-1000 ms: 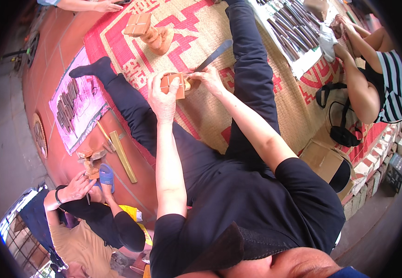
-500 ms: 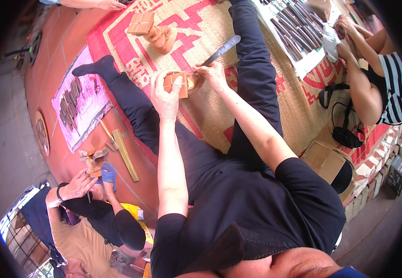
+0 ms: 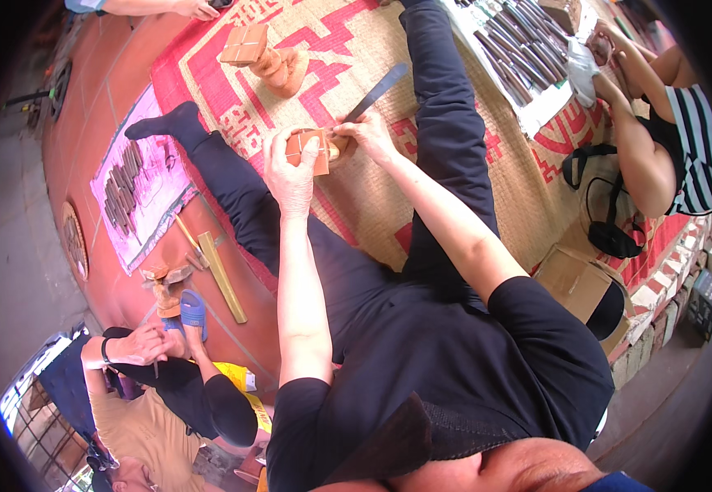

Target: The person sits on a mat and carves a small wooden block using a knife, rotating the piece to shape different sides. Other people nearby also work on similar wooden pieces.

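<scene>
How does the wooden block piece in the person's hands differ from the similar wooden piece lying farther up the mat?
The held wooden piece is gripped by the left hand, with the right hand putting a long flat blade to it; the far wooden piece lies untouched on the woven mat. The held one is largely hidden by fingers; the far one shows in full. Both are reddish-brown with a flat squarish top.

A woven mat (image 3: pixel 471 189) with red patterns covers the floor. Another carved wooden piece (image 3: pixel 262 53) stands on it near the top. A pink cloth (image 3: pixel 139 193) holds dark tools. A white cloth (image 3: pixel 528 61) carries more blades. A cardboard box (image 3: pixel 573 283) sits right.
</scene>
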Motion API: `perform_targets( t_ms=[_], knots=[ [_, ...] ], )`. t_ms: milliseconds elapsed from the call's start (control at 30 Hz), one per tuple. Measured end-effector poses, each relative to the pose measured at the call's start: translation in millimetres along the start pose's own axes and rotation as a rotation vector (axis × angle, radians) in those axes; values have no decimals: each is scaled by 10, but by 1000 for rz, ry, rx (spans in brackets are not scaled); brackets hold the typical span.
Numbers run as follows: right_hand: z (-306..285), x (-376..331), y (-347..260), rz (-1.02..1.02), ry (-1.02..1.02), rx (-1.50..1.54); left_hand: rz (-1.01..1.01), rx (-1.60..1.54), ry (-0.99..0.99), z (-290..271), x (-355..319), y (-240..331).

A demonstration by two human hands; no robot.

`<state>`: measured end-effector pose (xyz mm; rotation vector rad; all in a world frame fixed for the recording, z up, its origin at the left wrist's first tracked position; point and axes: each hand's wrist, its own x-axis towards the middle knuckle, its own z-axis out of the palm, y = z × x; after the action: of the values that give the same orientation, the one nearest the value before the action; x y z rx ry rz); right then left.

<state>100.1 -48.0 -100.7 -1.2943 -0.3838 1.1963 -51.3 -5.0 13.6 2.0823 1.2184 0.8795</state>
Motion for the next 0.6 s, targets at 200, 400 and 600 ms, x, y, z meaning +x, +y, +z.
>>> perform_targets(
  t_ms=[200,400,600],
  knots=[
    [10,47,53,-63,123,8,10,-19,-2,28,-2,3],
    [42,67,114,-34,10,-84,19,12,-2,-14,1,19],
    [-25,139,160,-116,153,8,16,-10,-7,39,-1,44]
  ],
)
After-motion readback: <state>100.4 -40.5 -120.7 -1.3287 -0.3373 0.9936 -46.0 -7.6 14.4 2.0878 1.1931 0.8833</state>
